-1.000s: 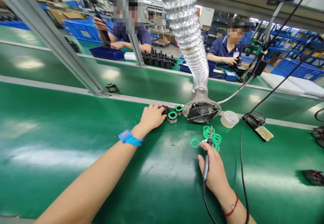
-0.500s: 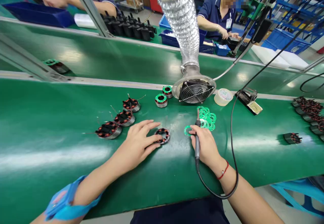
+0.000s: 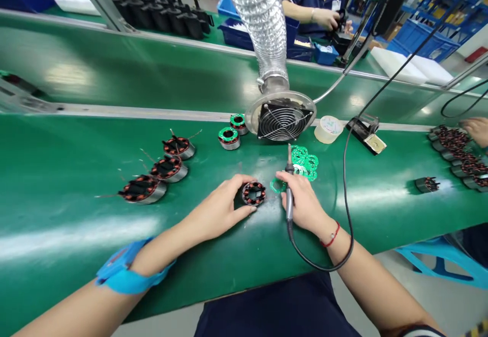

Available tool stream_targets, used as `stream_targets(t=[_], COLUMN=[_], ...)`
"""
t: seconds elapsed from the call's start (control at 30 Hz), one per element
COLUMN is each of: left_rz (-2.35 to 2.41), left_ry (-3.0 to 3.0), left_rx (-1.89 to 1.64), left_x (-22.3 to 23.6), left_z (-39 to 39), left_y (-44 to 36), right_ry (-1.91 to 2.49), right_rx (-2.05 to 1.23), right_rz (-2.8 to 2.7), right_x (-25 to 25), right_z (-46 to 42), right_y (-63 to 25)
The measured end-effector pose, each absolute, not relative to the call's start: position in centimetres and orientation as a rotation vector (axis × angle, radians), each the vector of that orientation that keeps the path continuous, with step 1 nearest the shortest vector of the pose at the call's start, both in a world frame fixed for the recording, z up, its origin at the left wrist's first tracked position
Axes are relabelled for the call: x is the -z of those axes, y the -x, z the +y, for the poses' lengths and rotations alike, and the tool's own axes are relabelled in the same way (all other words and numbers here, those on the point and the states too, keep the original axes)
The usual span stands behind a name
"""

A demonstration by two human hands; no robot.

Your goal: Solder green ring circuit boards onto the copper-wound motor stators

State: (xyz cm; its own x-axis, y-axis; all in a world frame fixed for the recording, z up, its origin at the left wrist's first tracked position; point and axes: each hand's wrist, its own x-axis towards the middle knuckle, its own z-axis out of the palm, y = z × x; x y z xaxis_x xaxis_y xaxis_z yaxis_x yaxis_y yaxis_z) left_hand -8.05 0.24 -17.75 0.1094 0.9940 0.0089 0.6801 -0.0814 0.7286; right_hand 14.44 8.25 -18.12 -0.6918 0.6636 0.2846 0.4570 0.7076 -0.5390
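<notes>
Our left hand (image 3: 219,207) is curled around a motor stator (image 3: 253,193) in the middle of the tabletop (image 3: 95,149), forefinger along its far side and thumb at its near edge; the stator rests with its ring of copper windings facing up. Our right hand (image 3: 305,202) is closed on the grey handle of a soldering iron (image 3: 290,202), whose tip points to the far side; just beside its fingertips lies a single green ring board (image 3: 277,186), though we cannot tell whether they touch it.

Past the right hand we see a loose pile of green ring boards (image 3: 307,163), overlapping one another; at the far left of our hands stand two board-topped stators (image 3: 229,139), close together; further left, three wired stators (image 3: 143,190) form a slanting row, thin leads sticking up and out.

Above the far edge hangs a round fume fan (image 3: 285,121) on a foil duct (image 3: 267,27); to its right we have a translucent round roll or tub (image 3: 328,129), then an iron stand (image 3: 366,133) with a pale sponge; on the right lies a lone stator (image 3: 427,184), and beyond it a stator cluster (image 3: 461,156), with another person's hand (image 3: 478,129) just beside it.
</notes>
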Motion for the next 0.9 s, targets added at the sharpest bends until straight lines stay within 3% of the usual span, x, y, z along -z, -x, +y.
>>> stream_targets(t=[0.23,0.4,0.57,0.9], left_rz=[1.575,1.374,1.479,1.479], left_ry=[-2.429,-2.314,-2.261,-2.350], left_rx=[-0.356,-0.568,-0.779,-0.763], left_x=[15.7,17.6,18.4,18.4], left_z=[2.2,2.1,2.5,2.6], left_y=[7.1,7.6,8.8,8.4], right_ry=[0.904,0.954,0.957,1.031], right_rx=[-0.675,-0.791,-0.903,-0.952], right_rz=[-2.253,-1.972,-1.912,-1.945], right_x=[15.4,16.9,17.7,17.1], right_z=[6.8,6.0,6.2,6.1], right_y=[-17.1,-18.0,-18.2,-17.8])
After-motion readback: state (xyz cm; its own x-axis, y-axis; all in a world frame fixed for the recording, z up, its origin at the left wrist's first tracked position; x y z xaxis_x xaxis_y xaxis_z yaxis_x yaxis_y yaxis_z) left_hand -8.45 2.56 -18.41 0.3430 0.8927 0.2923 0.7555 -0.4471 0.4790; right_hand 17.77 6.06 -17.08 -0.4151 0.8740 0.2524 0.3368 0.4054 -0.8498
